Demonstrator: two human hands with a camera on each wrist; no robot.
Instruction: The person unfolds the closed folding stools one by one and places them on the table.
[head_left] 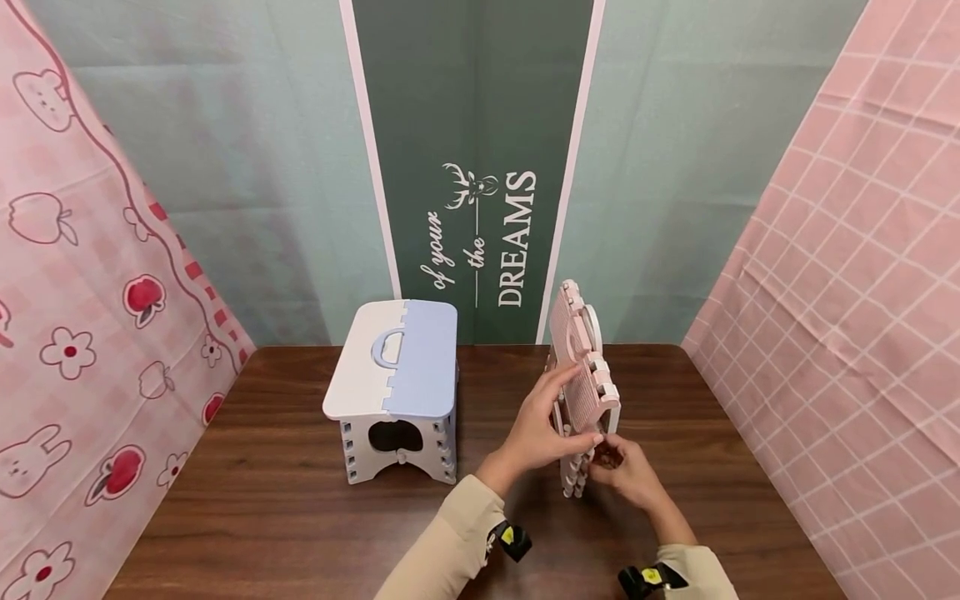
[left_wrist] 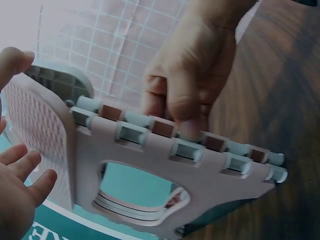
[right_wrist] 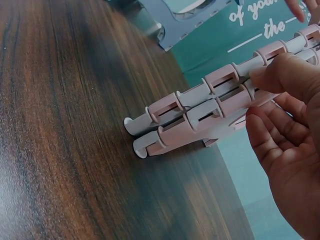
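Note:
A pink and white folding stool (head_left: 585,375) stands on edge, mostly folded, on the table right of centre. My left hand (head_left: 534,429) holds it from the left, fingers along the ridged seat panel (left_wrist: 40,132) and thumb at the near edge. At the lower near side, my right hand (head_left: 626,477) pinches the hinged leg edge (right_wrist: 220,92), thumb on one side and curled fingers on the other. In the left wrist view, a leg panel (left_wrist: 145,155) with an oval cutout stands out from the seat. The right fingertips are partly hidden behind the hinges.
A white and blue folding stool (head_left: 423,358) stands unfolded on its legs to the left, its carry handle on top. The brown wooden table (head_left: 262,517) meets a green curtain (head_left: 480,100) behind, with pink cloths at both sides.

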